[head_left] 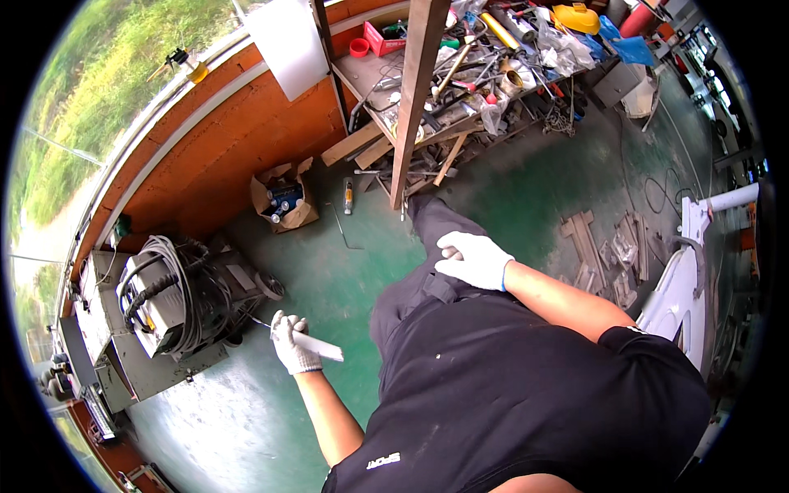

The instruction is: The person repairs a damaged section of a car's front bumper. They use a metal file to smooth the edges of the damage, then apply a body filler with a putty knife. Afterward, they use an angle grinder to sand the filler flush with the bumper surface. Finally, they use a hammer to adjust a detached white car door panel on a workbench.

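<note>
My left hand point(293, 343), in a knitted work glove, is closed around a pale, flat, strip-like tool point(322, 347). A thin rod sticks out past the fingers on the other side; the tool's exact kind does not show. It is held over the green floor, to the right of a grey wheeled machine point(177, 296) with coiled cables. My right hand point(477, 260), in a white glove, hovers over or rests on my dark trouser leg point(411, 287). Its fingers are loosely bent and apart, with nothing visible in them.
A cluttered workbench point(357, 78) full of tools stands ahead, with a brown post point(417, 90) before it. A cardboard box point(296, 215) of cans, a yellow-labelled tube point(348, 197) and a bent rod point(339, 226) lie on the floor. Metal brackets point(583, 242) and a white frame point(678, 287) are right.
</note>
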A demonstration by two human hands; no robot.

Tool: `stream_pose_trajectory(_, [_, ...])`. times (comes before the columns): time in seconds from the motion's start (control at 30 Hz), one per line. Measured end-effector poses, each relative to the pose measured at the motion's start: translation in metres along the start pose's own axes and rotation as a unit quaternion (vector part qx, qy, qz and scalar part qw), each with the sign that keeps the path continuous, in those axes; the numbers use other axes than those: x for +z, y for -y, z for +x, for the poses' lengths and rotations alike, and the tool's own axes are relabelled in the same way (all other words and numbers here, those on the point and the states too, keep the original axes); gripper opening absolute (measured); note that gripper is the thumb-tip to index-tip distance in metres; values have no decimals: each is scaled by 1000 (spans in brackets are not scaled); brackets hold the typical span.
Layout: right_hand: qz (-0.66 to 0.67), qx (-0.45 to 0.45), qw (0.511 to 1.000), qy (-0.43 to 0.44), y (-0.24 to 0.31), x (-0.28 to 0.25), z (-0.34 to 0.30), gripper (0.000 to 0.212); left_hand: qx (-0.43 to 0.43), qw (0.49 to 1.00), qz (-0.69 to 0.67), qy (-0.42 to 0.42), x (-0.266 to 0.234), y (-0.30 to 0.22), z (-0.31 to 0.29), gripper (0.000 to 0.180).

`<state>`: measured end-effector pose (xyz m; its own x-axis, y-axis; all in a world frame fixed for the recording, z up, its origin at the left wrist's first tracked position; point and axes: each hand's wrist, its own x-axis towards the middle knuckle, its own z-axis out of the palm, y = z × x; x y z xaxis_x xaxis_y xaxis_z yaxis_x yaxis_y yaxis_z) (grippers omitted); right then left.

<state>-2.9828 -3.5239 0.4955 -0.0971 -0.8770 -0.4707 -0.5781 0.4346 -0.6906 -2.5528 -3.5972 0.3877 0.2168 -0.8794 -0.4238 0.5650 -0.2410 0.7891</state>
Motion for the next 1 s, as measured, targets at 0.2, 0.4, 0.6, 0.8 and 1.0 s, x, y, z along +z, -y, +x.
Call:
stream_pose_trajectory(0.2, [-62, -10, 994, 86, -4, -21, 18, 59, -9, 1000, -16, 14, 33, 16, -45, 47])
stream_pose_trajectory(0.4, [-62, -68, 979, 182, 21, -40, 53, 55, -22, 997, 4, -79, 48, 19, -118, 52])
stream_pose_trajectory(0.6, [-15, -82, 952, 294, 47, -38, 80, 74, -6, 996, -81, -42, 119, 13, -127, 60])
stream_pose_trajectory(0.8, [225, -186, 930, 226, 76, 0, 50, 82, -50, 979, 14, 198, 240, 1, -126, 68])
stream_pose_trajectory(1.0, [344, -66, 929, 124, 85, -35, 12, 88, 45, 901, 75, 424, 268, 10, -142, 52])
